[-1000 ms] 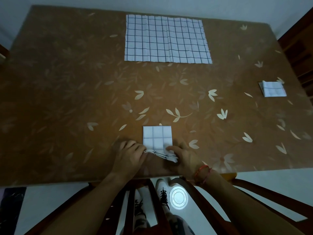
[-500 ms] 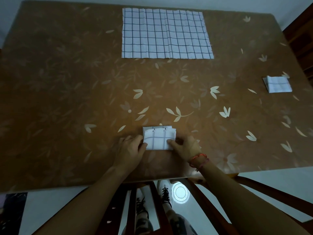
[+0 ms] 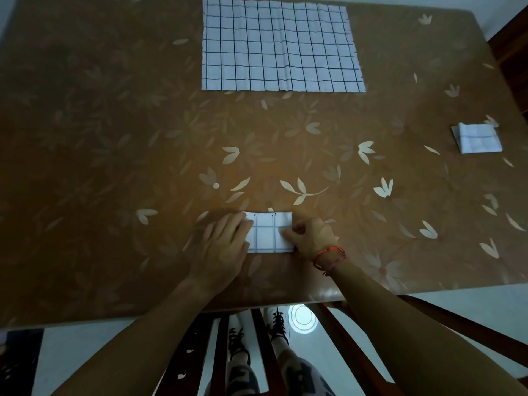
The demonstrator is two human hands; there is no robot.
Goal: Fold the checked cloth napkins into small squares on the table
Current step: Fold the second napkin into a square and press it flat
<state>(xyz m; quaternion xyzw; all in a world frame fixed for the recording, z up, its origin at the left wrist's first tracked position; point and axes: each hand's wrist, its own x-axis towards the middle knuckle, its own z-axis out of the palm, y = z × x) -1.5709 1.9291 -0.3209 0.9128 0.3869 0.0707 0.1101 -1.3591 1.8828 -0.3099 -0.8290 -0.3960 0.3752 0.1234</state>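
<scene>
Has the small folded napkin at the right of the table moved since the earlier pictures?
No. The folded napkin still lies against the same pale leaf print at its far right corner; only the camera shifted.

Wooden chair frame (image 3: 221,338), pale floor (image 3: 85,352), 2 laced shoes (image 3: 277,324)

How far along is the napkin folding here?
Done: one small folded checked napkin sits on the brown table, far right. In hand: a second folded checked square, left hand flat on it, right hand pinching its right edge. Left: the large unfolded checked cloth at the far side.
</scene>
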